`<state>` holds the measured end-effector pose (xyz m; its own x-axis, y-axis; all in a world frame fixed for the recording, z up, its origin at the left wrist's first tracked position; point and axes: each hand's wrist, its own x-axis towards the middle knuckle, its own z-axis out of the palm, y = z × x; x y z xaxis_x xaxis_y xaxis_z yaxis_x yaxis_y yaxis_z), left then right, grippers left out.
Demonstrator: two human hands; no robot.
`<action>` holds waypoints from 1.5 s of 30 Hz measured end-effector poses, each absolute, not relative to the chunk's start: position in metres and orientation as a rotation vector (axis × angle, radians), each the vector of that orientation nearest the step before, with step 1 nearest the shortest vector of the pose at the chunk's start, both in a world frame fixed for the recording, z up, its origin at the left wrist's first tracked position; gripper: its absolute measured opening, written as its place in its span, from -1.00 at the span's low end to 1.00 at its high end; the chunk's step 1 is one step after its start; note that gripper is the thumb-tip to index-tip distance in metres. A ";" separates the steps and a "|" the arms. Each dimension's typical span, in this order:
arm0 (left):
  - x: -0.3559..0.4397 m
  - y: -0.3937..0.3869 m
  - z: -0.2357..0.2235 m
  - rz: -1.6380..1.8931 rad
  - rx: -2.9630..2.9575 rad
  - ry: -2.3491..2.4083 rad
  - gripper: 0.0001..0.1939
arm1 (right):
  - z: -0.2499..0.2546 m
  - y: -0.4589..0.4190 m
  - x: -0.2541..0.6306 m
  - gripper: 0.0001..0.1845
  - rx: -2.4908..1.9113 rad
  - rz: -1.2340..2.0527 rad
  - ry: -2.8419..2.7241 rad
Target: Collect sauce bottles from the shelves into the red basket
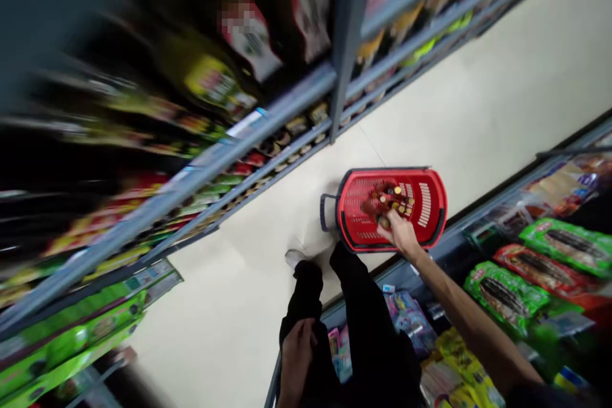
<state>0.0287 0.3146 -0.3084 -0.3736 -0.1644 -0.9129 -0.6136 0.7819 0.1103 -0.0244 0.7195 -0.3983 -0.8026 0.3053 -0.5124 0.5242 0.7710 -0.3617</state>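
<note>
Down inside a red plastic shopping basket (354, 194) with slotted walls and a black-trimmed rim, a bundle (386, 199) of small reddish-brown items with pale and yellow round ends is sitting near the middle; blur is hiding exactly what they are. The basket is standing on the glossy cream floor (478, 89) of a shop aisle, its dark handle (326, 213) sticking out at one end, just beside the feet of the person, who is wearing black trousers (373, 325) and a light-coloured shoe (295, 259).

The right hand (401, 234) is reaching over the basket's near side, and its grip is closing narrowly on the near end of the bundle, which is lying at the fingertips, mostly beyond them. The left hand (297, 352) is hovering over or resting on the left thigh, well apart from the basket; how tightly its grip is closing, one cannot tell.

Further out, grey metal shelving (335, 99) is running along the left side, carrying yellow-labelled bottles (215, 81) and rows of blurred goods. Along the right, a low display is holding glossy green packets (568, 245), a red packet (540, 268) between them, and yellow packets (459, 357) nearer the person.
</note>
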 end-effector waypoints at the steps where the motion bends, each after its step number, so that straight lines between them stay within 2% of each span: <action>1: 0.017 0.326 -0.292 0.667 -0.525 1.965 -0.49 | -0.360 0.710 -0.014 -0.63 0.562 -0.718 2.584; 3: -0.010 0.347 -0.252 0.972 -0.323 2.036 -0.54 | -0.287 0.687 0.002 -0.74 0.301 -0.861 2.763; 6: -0.049 0.364 -0.174 1.238 0.003 2.105 -0.54 | -0.184 0.641 0.010 -0.69 -0.102 -1.127 3.091; 9: -0.066 0.353 -0.089 1.465 0.277 2.080 -0.53 | -0.082 0.586 -0.008 -0.72 -0.259 -1.297 3.219; 12: -0.063 0.323 -0.016 1.653 0.447 2.052 -0.45 | 0.019 0.527 -0.038 -0.82 -0.192 -1.511 3.202; 14: -0.061 0.300 0.024 1.740 0.485 2.149 -0.39 | 0.081 0.488 -0.060 -0.74 -0.021 -1.628 3.147; 16: -0.064 0.277 0.061 1.815 0.464 2.316 -0.47 | 0.138 0.452 -0.082 -0.66 0.098 -1.752 3.035; 19: -0.080 0.244 0.112 1.976 0.431 2.393 -0.52 | 0.213 0.406 -0.112 -0.60 -0.054 -1.752 2.999; 22: -0.094 0.216 0.156 2.224 0.357 2.154 -0.45 | 0.273 0.375 -0.135 -0.57 -0.334 -1.707 2.970; 26: -0.101 0.185 0.201 2.433 0.358 1.808 -0.35 | 0.319 0.349 -0.154 -0.62 -0.684 -1.742 2.696; 31: -0.097 0.159 0.233 2.488 0.299 1.891 -0.39 | 0.329 0.330 -0.160 -0.63 -0.814 -1.835 2.493; 38: -0.074 0.152 0.236 2.222 0.262 2.309 -0.57 | 0.315 0.317 -0.145 -0.71 -0.731 -1.789 2.532; 45: -0.080 0.140 0.232 1.926 0.257 2.684 -0.53 | 0.330 0.324 -0.143 -0.61 -0.854 -1.600 2.587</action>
